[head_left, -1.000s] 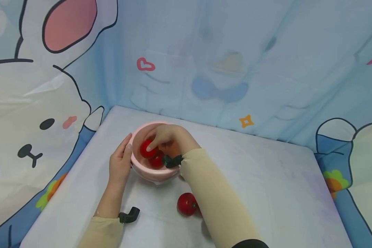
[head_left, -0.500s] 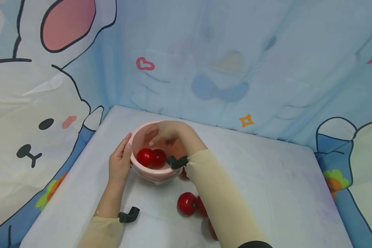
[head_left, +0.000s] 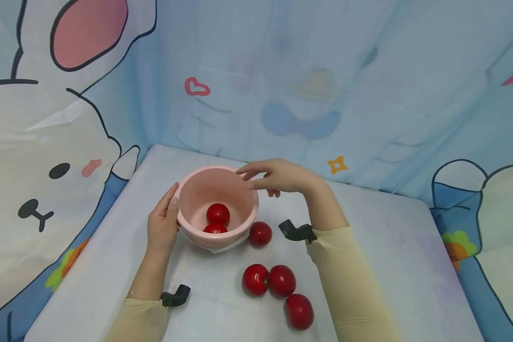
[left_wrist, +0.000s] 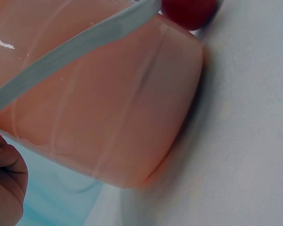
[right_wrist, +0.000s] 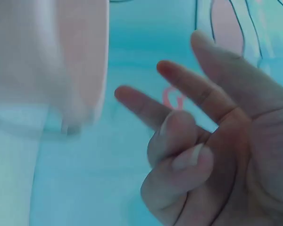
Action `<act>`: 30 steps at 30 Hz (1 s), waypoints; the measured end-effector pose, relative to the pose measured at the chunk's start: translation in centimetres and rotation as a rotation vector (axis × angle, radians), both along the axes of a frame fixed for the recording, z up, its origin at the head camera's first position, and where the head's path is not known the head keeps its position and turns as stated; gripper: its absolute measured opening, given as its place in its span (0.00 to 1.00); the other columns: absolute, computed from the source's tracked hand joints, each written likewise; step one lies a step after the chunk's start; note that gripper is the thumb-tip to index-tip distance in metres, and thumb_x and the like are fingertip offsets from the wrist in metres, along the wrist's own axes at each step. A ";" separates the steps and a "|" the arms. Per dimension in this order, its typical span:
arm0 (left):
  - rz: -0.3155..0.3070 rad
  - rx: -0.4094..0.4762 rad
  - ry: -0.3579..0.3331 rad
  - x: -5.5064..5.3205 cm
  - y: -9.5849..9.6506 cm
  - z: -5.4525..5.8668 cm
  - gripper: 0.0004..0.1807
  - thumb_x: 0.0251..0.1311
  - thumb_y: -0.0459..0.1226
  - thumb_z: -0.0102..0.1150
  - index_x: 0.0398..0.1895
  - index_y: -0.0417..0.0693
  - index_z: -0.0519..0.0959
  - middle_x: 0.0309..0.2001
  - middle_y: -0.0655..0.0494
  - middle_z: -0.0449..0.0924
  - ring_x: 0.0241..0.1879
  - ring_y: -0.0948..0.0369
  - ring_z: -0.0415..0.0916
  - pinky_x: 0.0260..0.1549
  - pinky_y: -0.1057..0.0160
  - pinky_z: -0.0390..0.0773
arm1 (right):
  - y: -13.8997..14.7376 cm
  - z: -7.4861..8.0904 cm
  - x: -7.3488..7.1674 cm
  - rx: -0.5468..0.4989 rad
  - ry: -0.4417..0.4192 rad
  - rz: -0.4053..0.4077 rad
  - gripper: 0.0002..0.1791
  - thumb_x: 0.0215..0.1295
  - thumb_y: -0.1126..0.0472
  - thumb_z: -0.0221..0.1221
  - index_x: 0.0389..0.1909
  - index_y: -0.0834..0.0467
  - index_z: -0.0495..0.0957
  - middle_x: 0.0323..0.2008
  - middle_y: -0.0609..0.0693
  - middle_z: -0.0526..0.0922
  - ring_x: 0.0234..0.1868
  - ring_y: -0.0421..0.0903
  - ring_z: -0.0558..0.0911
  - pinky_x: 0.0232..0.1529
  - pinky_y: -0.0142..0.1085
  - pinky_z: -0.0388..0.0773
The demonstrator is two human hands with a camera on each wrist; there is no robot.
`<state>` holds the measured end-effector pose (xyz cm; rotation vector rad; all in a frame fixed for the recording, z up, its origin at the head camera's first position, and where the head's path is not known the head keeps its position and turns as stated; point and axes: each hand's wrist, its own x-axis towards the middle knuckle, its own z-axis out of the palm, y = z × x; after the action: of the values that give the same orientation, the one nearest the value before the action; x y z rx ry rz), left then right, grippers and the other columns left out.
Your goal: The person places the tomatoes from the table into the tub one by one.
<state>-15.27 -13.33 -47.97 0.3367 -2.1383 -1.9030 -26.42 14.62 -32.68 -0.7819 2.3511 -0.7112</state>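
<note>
A pink bucket (head_left: pixel 215 240) with a pale handle (left_wrist: pixel 80 44) stands on the table. My left hand (head_left: pixel 162 225) holds its left side at the rim, and part of that hand (left_wrist: pixel 7 183) shows by the handle's end in the left wrist view. Inside lie two red tomatoes, one (head_left: pixel 218 214) behind the other (head_left: pixel 215 228), partly hidden by the front rim. My right hand (head_left: pixel 286 175) is over the bucket's right rim with nothing in it. In the right wrist view, this hand (right_wrist: pixel 226 141) has thumb and two fingers stretched out, the others bent.
One tomato (head_left: pixel 260 234) lies close against the bucket's right side. Nearer the front, two tomatoes (head_left: pixel 255 280) touch each other, with another tomato (head_left: pixel 299 311) just beyond them to the right. A printed curtain (head_left: pixel 299 85) hangs along the table's back edge.
My right hand has let go of a tomato in the bucket, then lifted out and moved right past the rim. The left hand has stayed on the bucket.
</note>
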 end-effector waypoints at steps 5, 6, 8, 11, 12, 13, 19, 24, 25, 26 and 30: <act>0.008 -0.005 -0.003 0.1 0.1 0.1 0.19 0.72 0.55 0.46 0.64 0.82 0.71 0.61 0.66 0.77 0.27 0.62 0.69 0.25 0.72 0.73 | 4.6 -1.1 1.3 -0.073 -0.001 -0.110 0.20 0.66 0.42 0.60 0.59 0.30 0.74 0.54 0.38 0.81 0.29 0.54 0.80 0.32 0.45 0.81; 0.007 -0.003 0.001 0.1 0.1 0.1 0.19 0.72 0.55 0.46 0.64 0.82 0.71 0.61 0.67 0.77 0.27 0.62 0.69 0.25 0.72 0.74 | 5.5 -1.5 1.6 -0.093 -0.006 -0.134 0.19 0.66 0.42 0.60 0.58 0.30 0.75 0.53 0.38 0.81 0.30 0.55 0.79 0.33 0.45 0.81; 0.002 0.000 0.000 0.1 0.1 0.1 0.19 0.72 0.55 0.47 0.64 0.82 0.71 0.62 0.68 0.76 0.28 0.62 0.70 0.25 0.72 0.74 | 6.9 -2.8 2.0 -0.129 -0.019 -0.170 0.19 0.67 0.42 0.60 0.58 0.31 0.75 0.52 0.38 0.83 0.31 0.56 0.79 0.34 0.45 0.81; -0.002 0.001 -0.001 0.2 0.1 0.1 0.19 0.72 0.56 0.47 0.64 0.83 0.71 0.62 0.68 0.76 0.29 0.61 0.70 0.26 0.72 0.74 | 8.2 -5.4 2.6 -0.166 -0.038 -0.209 0.19 0.67 0.43 0.60 0.58 0.32 0.76 0.51 0.39 0.83 0.32 0.58 0.79 0.35 0.45 0.81; -0.004 0.001 -0.001 0.2 0.1 0.1 0.19 0.72 0.56 0.47 0.64 0.83 0.71 0.62 0.68 0.76 0.29 0.61 0.70 0.27 0.72 0.75 | 8.5 -6.4 2.7 -0.178 -0.049 -0.221 0.19 0.67 0.43 0.60 0.59 0.32 0.75 0.52 0.40 0.83 0.32 0.60 0.79 0.34 0.44 0.81; -0.005 0.001 0.000 0.2 0.1 0.2 0.19 0.71 0.56 0.47 0.64 0.83 0.71 0.62 0.68 0.76 0.30 0.60 0.70 0.27 0.72 0.75 | 8.7 -7.3 2.8 -0.188 -0.058 -0.229 0.20 0.67 0.44 0.60 0.60 0.33 0.75 0.53 0.42 0.83 0.32 0.61 0.78 0.34 0.44 0.81; -0.005 0.016 0.007 0.2 0.1 0.3 0.19 0.72 0.55 0.47 0.64 0.82 0.71 0.61 0.66 0.77 0.28 0.62 0.70 0.26 0.72 0.75 | 8.9 -11.9 3.4 -0.218 -0.114 -0.259 0.27 0.66 0.46 0.62 0.65 0.30 0.69 0.65 0.49 0.75 0.35 0.67 0.79 0.34 0.44 0.81; -0.008 0.034 0.021 0.2 0.1 0.2 0.19 0.72 0.53 0.48 0.64 0.80 0.72 0.60 0.63 0.78 0.26 0.63 0.69 0.25 0.72 0.74 | 8.9 -14.3 3.6 -0.214 -0.139 -0.267 0.33 0.65 0.48 0.64 0.70 0.35 0.66 0.69 0.47 0.71 0.36 0.61 0.80 0.35 0.44 0.81; -0.006 0.028 0.022 0.2 0.1 0.1 0.19 0.72 0.54 0.48 0.64 0.80 0.72 0.60 0.63 0.78 0.26 0.63 0.69 0.25 0.72 0.74 | 8.9 -14.8 3.6 -0.213 -0.148 -0.267 0.34 0.64 0.48 0.64 0.71 0.36 0.65 0.69 0.46 0.71 0.36 0.59 0.80 0.35 0.44 0.81; -0.004 0.024 0.022 0.2 0.1 0.1 0.19 0.72 0.54 0.48 0.64 0.80 0.72 0.59 0.63 0.78 0.26 0.63 0.69 0.25 0.72 0.74 | 8.9 -15.2 3.6 -0.211 -0.156 -0.264 0.36 0.64 0.47 0.64 0.72 0.36 0.64 0.69 0.46 0.70 0.37 0.58 0.80 0.36 0.44 0.81; 0.001 0.018 0.028 0.2 0.1 0.0 0.19 0.71 0.55 0.48 0.64 0.81 0.72 0.59 0.64 0.78 0.25 0.62 0.69 0.25 0.72 0.74 | 8.6 -16.2 3.8 -0.214 -0.192 -0.253 0.40 0.61 0.45 0.66 0.73 0.35 0.60 0.71 0.44 0.67 0.40 0.54 0.81 0.39 0.43 0.81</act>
<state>-15.05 -13.21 -48.00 0.3133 -2.1037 -1.9167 -22.60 23.20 -48.92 -0.4801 2.2431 -1.1082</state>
